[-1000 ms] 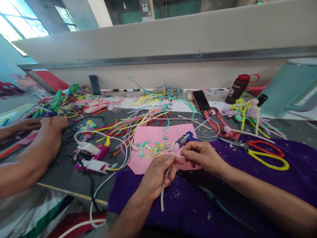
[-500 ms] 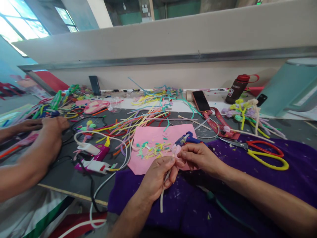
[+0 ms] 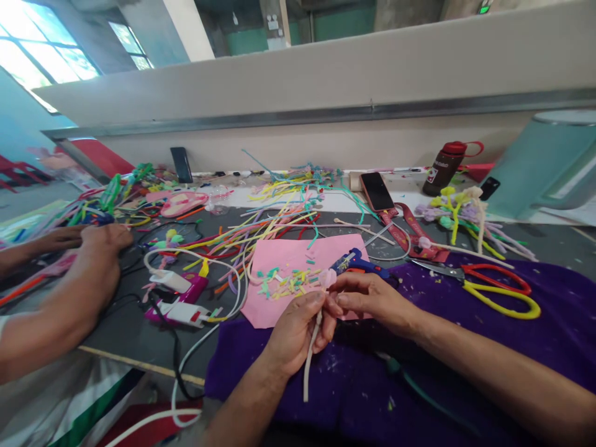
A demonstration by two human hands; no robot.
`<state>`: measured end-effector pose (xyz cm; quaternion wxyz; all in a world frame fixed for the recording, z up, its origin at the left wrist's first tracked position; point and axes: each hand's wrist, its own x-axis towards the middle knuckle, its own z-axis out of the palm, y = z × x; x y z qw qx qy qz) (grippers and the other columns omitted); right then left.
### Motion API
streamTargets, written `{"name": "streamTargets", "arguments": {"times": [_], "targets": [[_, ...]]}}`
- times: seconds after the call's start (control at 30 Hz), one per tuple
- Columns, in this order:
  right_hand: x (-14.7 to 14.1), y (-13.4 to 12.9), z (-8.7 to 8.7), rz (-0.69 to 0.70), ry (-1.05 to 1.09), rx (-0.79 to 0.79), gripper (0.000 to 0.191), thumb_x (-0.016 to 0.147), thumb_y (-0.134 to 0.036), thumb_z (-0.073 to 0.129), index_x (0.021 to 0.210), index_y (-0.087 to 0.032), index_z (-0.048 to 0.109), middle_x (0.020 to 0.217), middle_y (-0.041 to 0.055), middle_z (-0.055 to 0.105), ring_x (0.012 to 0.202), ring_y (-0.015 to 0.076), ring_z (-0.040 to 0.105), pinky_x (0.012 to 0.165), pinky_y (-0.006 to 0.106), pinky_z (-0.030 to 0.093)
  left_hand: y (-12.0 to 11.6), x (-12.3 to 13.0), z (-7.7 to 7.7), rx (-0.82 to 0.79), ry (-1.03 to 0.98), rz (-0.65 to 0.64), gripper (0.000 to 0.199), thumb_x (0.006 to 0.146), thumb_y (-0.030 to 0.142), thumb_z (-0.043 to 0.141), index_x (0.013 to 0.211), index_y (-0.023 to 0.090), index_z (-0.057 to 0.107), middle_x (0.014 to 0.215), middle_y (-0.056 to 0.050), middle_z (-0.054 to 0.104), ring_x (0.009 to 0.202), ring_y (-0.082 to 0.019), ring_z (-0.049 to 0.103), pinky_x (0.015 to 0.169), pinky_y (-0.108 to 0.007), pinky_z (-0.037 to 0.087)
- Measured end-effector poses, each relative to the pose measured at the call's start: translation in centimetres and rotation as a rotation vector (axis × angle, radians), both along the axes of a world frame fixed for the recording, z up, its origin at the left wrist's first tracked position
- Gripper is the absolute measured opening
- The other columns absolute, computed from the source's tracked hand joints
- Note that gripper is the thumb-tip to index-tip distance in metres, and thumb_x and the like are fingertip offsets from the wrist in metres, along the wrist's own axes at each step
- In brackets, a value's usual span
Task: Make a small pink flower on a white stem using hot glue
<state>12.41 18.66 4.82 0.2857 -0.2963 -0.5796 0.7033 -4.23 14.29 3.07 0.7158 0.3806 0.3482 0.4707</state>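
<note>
Between thumb and fingers, my left hand (image 3: 300,323) grips the pale stem (image 3: 307,375) of a small pipe-cleaner flower. Its light-purple head (image 3: 328,279) sticks up above the thumb, and the stem hangs below the palm. My right hand (image 3: 367,298) is closed at the base of the flower head, fingers bent against it; the exact contact is partly hidden. Just behind the hands, a blue hot glue gun (image 3: 351,261) lies on a pink sheet (image 3: 279,251). Short yellow and green pipe-cleaner pieces (image 3: 291,282) are scattered on that sheet.
Scissors (image 3: 498,285) with red and yellow handles lie on the purple cloth (image 3: 442,347) at right. Plugged chargers on a magenta power strip (image 3: 193,288) trail cables at left, beside a co-worker's hands (image 3: 105,239). A phone (image 3: 377,191) and bottle (image 3: 444,167) stand behind.
My right hand's fingers have shifted slightly and straightened beside the flower. The flower head has tilted a little left and up. My left hand keeps its grip on the stem.
</note>
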Motion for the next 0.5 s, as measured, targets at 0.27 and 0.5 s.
{"name": "streamTargets", "arguments": {"times": [0.27, 0.5], "targets": [[0.1, 0.1, 0.5, -0.224, 0.081, 0.235, 0.026, 0.079, -0.032, 0.062, 0.100, -0.017, 0.060, 0.095, 0.0031, 0.062, 0.087, 0.0151, 0.056, 0.076, 0.026, 0.042, 1.0, 1.4, 1.8, 0.189, 0.252, 0.416, 0.023, 0.082, 0.034, 0.055, 0.091, 0.019, 0.069, 0.100, -0.005, 0.065, 0.088, -0.015, 0.058, 0.076, -0.024, 0.046], [-0.1, -0.2, 0.6, -0.092, 0.074, 0.159, 0.027, 0.079, -0.040, 0.059, 0.073, -0.014, 0.057, 0.063, -0.0017, 0.054, 0.054, 0.0089, 0.050, 0.054, 0.022, 0.040, 2.1, 3.6, 2.1, 0.186, 0.196, 0.247, 0.033, 0.079, 0.038, 0.057, 0.101, 0.016, 0.068, 0.098, -0.010, 0.066, 0.081, -0.020, 0.060, 0.069, -0.029, 0.047]]}}
